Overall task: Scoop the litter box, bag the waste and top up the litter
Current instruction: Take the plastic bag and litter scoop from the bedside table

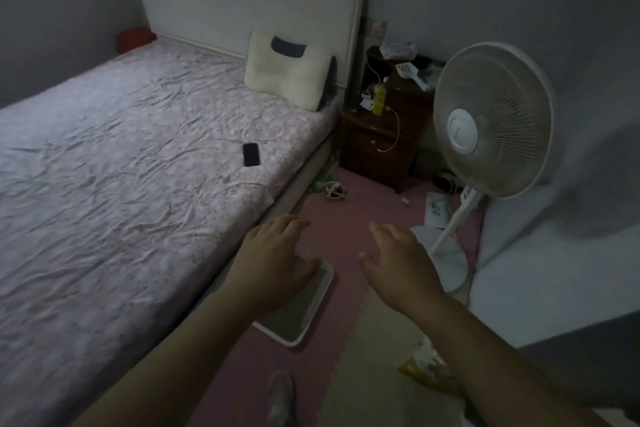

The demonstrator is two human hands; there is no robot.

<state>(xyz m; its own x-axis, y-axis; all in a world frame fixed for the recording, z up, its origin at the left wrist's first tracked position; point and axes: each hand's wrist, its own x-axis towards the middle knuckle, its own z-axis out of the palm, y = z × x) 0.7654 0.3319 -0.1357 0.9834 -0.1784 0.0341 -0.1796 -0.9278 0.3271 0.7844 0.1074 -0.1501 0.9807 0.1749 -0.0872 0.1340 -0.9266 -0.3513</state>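
One litter box [304, 319] — a shallow rectangular tray with a pale rim and rounded corners — lies on the pink foam floor mat [363, 218] beside the bed [138, 166], its long axis running diagonally from lower left to upper right. Both hands are empty with fingers spread: left hand [273, 263] above the tray's far end, right hand [398, 263] apart over the mat. One phone [250, 154] lies on the wrinkled sheet — one pedestal fan [491, 118] stands right.
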